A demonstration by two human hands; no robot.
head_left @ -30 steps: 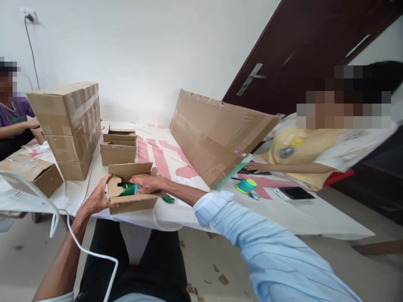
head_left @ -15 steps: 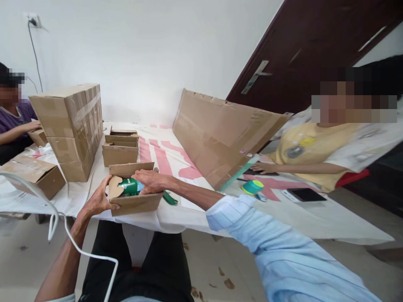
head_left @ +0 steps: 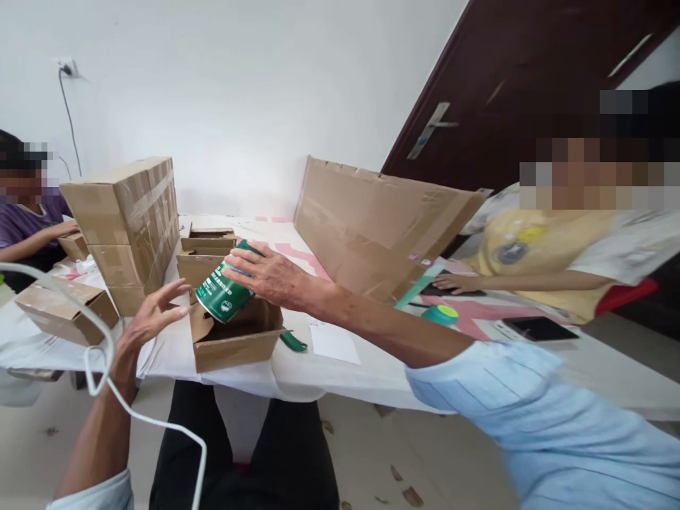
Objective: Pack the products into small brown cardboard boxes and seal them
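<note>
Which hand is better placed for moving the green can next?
Likely the right hand: it grips the tilted green can over the open box, while the left hand is open, holding nothing.

Your right hand (head_left: 270, 273) has come up out of the near open box (head_left: 241, 347), bringing the green can (head_left: 226, 292) with it. A half second ago the can lay down inside the box; now it is tilted above the opening, its lower end leaning left and near, your fingers wrapped over its upper part. Your left hand (head_left: 151, 315) has let go of the box's left end, and its fingers are now spread just to the left of it. Your right forearm (head_left: 372, 322) has risen too, so more of the white paper (head_left: 334, 341) right of the box shows.
</note>
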